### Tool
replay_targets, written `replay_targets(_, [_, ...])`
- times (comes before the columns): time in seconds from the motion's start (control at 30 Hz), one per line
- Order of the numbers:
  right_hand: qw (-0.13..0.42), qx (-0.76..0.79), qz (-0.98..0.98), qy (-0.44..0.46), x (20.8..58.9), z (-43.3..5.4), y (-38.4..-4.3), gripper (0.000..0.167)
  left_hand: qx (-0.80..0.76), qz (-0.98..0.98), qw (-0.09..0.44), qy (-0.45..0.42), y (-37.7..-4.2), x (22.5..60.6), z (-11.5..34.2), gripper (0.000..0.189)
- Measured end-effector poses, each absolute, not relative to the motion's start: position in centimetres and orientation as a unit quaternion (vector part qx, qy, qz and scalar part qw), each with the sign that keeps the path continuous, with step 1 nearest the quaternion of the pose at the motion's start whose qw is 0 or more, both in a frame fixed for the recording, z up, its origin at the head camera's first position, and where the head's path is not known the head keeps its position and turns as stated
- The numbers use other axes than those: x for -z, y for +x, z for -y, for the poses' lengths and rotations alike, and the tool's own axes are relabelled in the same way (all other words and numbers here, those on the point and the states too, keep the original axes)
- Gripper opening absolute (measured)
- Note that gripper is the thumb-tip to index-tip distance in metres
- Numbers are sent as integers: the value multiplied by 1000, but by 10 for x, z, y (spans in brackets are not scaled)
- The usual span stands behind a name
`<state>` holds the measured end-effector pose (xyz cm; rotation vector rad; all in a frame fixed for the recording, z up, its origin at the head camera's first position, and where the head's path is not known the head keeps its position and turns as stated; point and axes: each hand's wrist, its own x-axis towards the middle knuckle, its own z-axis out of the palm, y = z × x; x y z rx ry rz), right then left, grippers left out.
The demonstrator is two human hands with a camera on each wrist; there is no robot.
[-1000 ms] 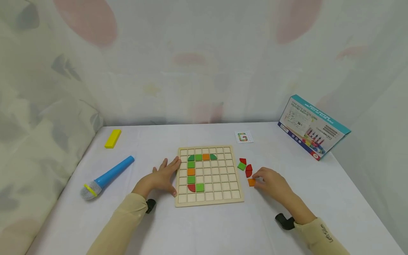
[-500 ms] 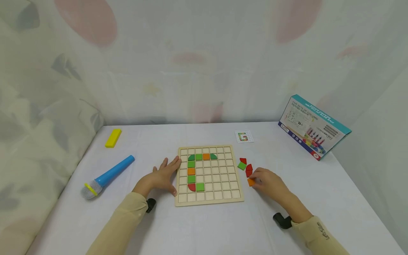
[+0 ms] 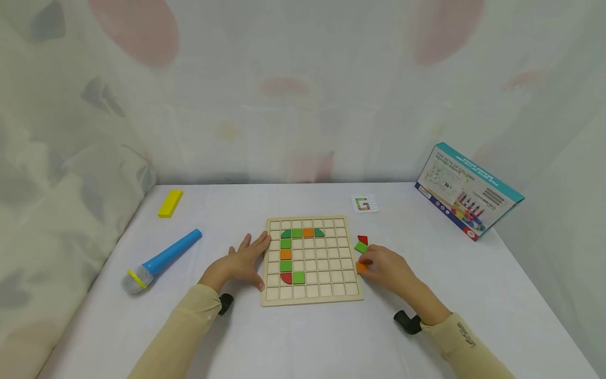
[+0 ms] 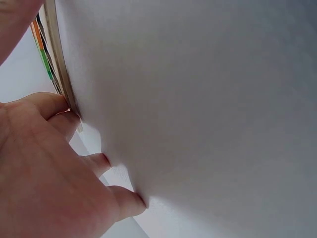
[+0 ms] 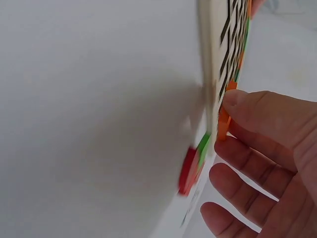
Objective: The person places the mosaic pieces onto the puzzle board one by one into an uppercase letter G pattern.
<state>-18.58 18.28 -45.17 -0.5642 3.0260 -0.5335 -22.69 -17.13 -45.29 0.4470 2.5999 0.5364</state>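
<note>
A wooden grid board (image 3: 312,302) lies on the white table, with green, orange and red tiles forming a C-like shape in its left cells. My left hand (image 3: 239,263) is spread against the board's left edge, its thumb and fingertips at the rim; in the left wrist view some fingers (image 4: 130,201) rest on the cloth. Between thumb and fingers, my right hand (image 3: 390,268) pinches an orange square tile (image 5: 224,121) at the right rim of the board. Just beyond it lie a green tile (image 3: 361,247) and a red piece (image 3: 363,239). Other red pieces are hidden behind this hand in the head view.
A small card (image 3: 364,203) printed with a coloured G lies behind the board to the right. A cardboard box (image 3: 466,192) leans at the back right. On the left are a blue toy microphone (image 3: 172,251) and a yellow block (image 3: 170,203).
My right hand has picked up the orange tile from the table and moved left with it to the board's edge, covering the nearer red pieces. The left hand stays put.
</note>
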Motion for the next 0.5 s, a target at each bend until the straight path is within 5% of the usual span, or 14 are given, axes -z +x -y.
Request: replay_targets(0.5, [19, 154, -942, -297, 451, -109, -191, 19, -202, -941, 222, 158, -228, 455, 172, 125])
